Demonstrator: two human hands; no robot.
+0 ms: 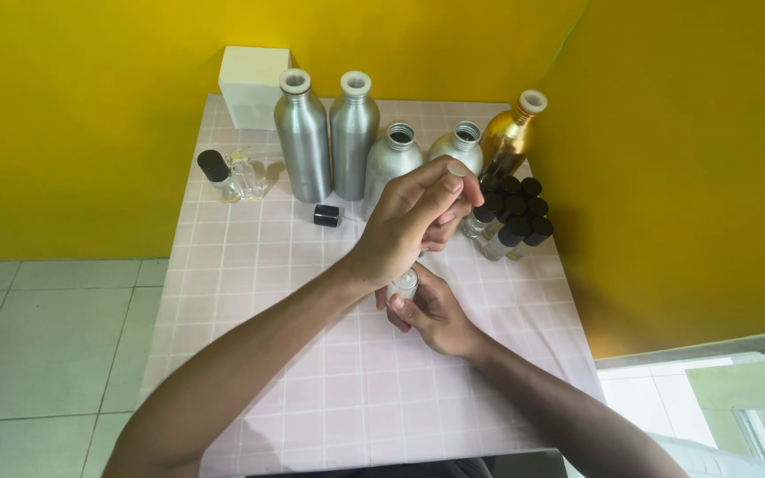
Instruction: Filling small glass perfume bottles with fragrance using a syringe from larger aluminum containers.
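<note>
My right hand (436, 317) grips a small clear glass vial (405, 284) that stands upright on the pink tiled table (250, 292). My left hand (413, 221) hovers just above it, wrist crossing over the right hand, with thumb and fingertips pinched together; whatever is between them is hidden. A cluster of several small vials with black caps (515, 217) stands right beside the left fingertips. A loose black cap (328, 215) lies on the table left of that hand.
Along the back stand two tall silver bottles (303, 133), two shorter silver ones (393, 159), a gold bottle (511, 137) and a white box (254, 84). Two small glass bottles (232, 175) sit at the left. Yellow walls close in behind and on the right.
</note>
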